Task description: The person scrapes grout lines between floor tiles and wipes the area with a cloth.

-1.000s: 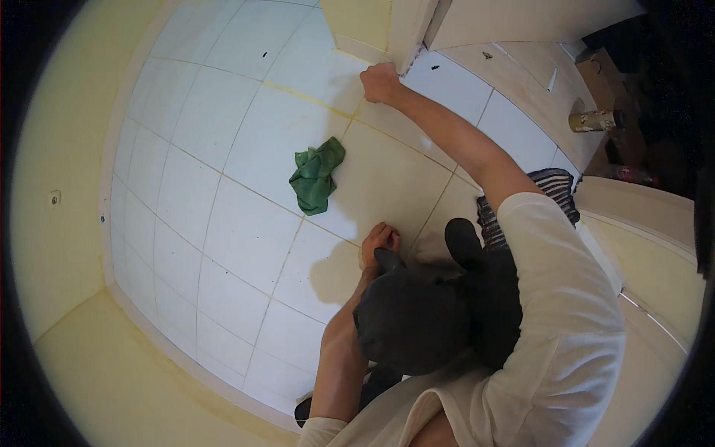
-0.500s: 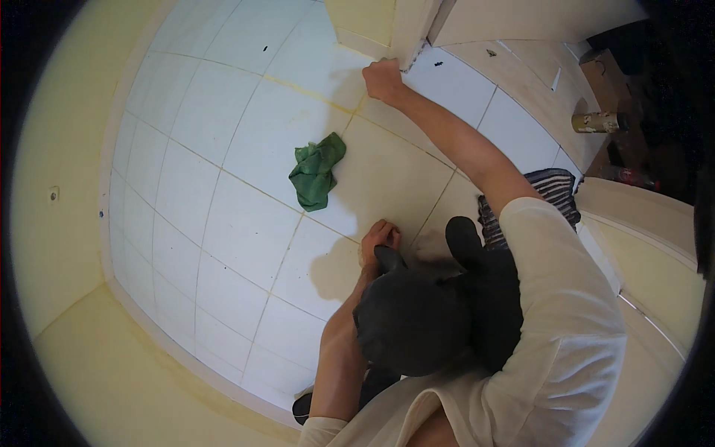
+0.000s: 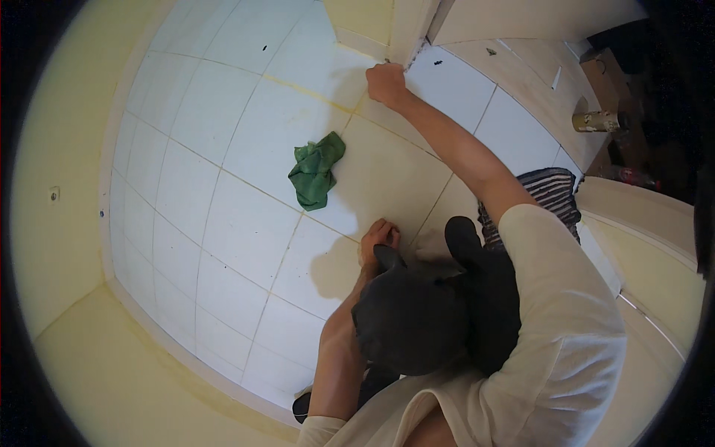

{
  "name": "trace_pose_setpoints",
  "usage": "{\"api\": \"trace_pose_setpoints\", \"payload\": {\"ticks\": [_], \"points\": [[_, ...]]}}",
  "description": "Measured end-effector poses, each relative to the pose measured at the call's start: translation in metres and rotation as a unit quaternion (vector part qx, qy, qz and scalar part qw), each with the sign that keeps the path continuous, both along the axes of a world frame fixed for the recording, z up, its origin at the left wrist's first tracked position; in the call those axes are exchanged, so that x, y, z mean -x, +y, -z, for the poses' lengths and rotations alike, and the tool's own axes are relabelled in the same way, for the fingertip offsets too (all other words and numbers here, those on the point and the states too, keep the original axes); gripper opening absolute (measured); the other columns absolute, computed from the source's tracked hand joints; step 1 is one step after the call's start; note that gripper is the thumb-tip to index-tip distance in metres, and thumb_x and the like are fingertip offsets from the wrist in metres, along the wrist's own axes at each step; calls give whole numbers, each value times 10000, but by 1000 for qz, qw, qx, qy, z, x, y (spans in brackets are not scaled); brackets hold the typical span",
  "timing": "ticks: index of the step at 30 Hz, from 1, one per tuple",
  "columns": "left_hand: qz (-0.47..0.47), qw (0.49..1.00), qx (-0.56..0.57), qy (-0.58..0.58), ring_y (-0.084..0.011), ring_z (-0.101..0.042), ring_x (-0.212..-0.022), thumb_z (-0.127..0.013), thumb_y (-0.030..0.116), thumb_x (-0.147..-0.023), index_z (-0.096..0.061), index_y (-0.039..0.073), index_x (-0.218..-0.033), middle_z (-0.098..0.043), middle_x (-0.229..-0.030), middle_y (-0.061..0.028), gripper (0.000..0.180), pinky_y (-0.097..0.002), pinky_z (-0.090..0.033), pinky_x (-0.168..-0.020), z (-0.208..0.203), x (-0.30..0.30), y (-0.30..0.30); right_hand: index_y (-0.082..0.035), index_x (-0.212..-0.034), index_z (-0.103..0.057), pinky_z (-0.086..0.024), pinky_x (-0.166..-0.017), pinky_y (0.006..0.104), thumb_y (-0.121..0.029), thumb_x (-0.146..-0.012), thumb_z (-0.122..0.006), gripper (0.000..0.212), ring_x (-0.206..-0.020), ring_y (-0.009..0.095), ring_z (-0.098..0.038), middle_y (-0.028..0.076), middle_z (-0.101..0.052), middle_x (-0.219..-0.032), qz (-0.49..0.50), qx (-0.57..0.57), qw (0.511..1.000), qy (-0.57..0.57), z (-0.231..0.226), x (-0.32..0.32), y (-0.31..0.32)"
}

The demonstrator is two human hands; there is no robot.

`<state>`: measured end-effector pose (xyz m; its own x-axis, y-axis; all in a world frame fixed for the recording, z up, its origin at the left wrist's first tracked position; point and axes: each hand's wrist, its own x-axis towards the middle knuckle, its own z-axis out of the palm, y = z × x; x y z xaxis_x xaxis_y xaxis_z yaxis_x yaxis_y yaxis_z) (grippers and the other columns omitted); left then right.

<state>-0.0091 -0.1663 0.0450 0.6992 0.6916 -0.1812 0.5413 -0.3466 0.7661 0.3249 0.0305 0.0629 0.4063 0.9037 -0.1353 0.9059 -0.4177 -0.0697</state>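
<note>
White tiles with discoloured joints are laid across the floor (image 3: 231, 246), which is bordered at the left by a pale yellow wall (image 3: 59, 134). Nearest, a cream short-sleeved shirt (image 3: 566, 357) is seen, and dark trousers (image 3: 413, 320) are bunched at the bent legs in front of it. Just past the knee, the left hand (image 3: 381, 237) is held low by the floor, its fingers loosely curled and partly open; whether the tile is touched, or anything is held under them, cannot be told. A striped cloth (image 3: 551, 194) is partly covered by the right arm. Farther out, a crumpled green cloth (image 3: 317, 171) is set on the tiles, left of the space between the hands (it is touched by neither). Beyond it, the right hand (image 3: 386, 83) is held close to the foot of a door frame (image 3: 408, 41), its fingers folded into a fist; whether anything is gripped is hidden by the hand itself. On the far right, a gold-toned can (image 3: 594, 122) with a dark end is seen near a cardboard box (image 3: 605, 78), where much is lost in shadow.
</note>
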Motion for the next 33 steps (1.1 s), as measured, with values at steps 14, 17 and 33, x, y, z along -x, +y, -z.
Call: {"api": "trace_pose_setpoints", "payload": {"ticks": [14,17,33], "points": [[4,1000,23,-6,-249,-655,-765,-630,142,-847,-665,125,-832,-623,-829,-42,42,-366,-542,-659,-4,3,3,-88,-857,-781,-576,-673,441,-210,-671,-736,227,-843,314,-747,149,-761,-902,-39,49,995,75,4,1,-7],[5,999,30,15,-247,-656,-771,-631,137,-846,-666,125,-840,-620,-829,-41,38,-366,-543,-663,-8,-1,1,-82,-867,-780,-575,-675,441,-204,-674,-732,233,-843,309,-747,149,-761,-907,12,12,998,57,8,-5,-10],[5,1000,-4,1,-261,-651,-762,-638,131,-833,-649,120,-816,-618,-823,-50,23,-371,-542,-647,1,4,4,-107,-858,-783,-583,-702,428,-224,-705,-730,200,-846,301,-751,141,-763,-893,-38,37,997,47,-7,22,-1]]}}
